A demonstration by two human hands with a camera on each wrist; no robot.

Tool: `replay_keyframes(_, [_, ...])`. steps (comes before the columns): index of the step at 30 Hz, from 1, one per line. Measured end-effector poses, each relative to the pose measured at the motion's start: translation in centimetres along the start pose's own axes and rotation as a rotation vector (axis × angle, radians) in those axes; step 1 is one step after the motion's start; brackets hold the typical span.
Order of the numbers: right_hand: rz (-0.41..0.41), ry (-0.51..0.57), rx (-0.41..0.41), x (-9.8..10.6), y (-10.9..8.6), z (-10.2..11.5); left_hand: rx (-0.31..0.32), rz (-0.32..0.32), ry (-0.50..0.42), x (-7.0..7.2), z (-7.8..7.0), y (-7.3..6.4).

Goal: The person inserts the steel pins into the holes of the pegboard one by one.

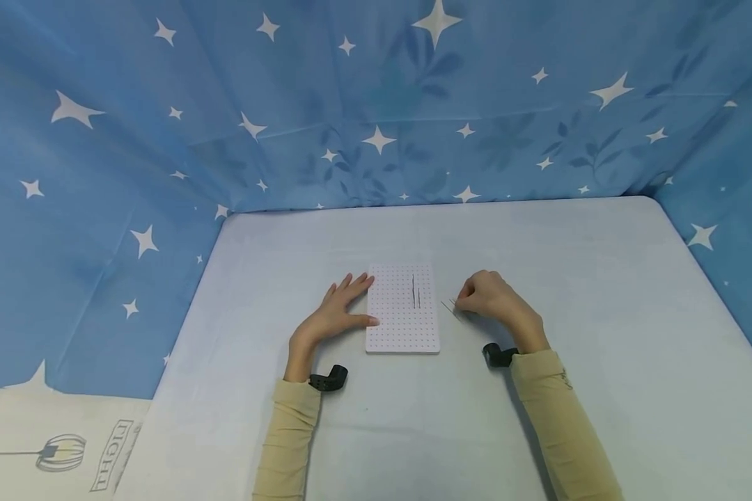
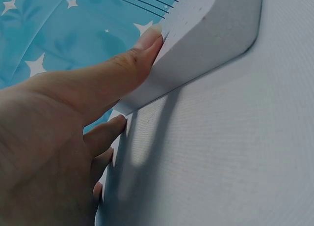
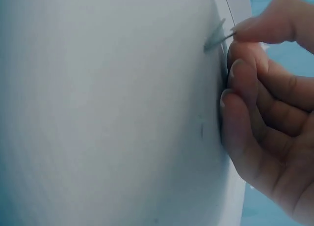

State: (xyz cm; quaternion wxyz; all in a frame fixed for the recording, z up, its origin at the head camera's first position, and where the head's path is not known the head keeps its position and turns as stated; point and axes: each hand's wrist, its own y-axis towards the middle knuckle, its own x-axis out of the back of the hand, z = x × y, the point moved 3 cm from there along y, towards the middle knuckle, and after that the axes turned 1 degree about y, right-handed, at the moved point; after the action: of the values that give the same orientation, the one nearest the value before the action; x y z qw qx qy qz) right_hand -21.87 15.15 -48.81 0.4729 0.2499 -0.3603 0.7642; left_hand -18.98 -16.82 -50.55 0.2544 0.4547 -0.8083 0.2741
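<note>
A white pegboard (image 1: 401,337) dotted with small holes lies on the table in the head view. Thin dark needle-like rods (image 1: 413,296) stand on its upper right part; several of them (image 2: 147,4) show in the left wrist view. My left hand (image 1: 332,316) has its fingers spread, with thumb and fingertips touching the board's left side. To the right of the board, my right hand (image 1: 491,299) pinches one thin rod (image 3: 227,38) between thumb and index finger, close to the tabletop. Beside that hand, a loose rod (image 1: 450,310) lies on the table.
The white-covered table (image 1: 601,292) extends around both hands. A blue curtain with white stars (image 1: 376,104) hangs at the back and along the sides. Black wrist cameras (image 1: 331,378) sit on both wrists. Bottom left is a cream cloth (image 1: 12,424) printed with a lamp.
</note>
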Motion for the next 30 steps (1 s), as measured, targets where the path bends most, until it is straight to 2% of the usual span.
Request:
replay_keyframes(9, [0.024, 0.086, 0.042, 0.5, -0.4, -0.2, -0.001, -0.003, 0.015, 0.0, -0.1, 0.1])
replay_keyframes(16, [0.003, 0.101, 0.093, 0.6, -0.4, -0.1, 0.001, -0.009, 0.009, 0.0, -0.2, 0.0])
replay_keyframes(30, [-0.022, 0.206, 0.163, 0.8, -0.1, 1.2, 0.004, 0.001, 0.009, 0.0, 0.1, 0.2])
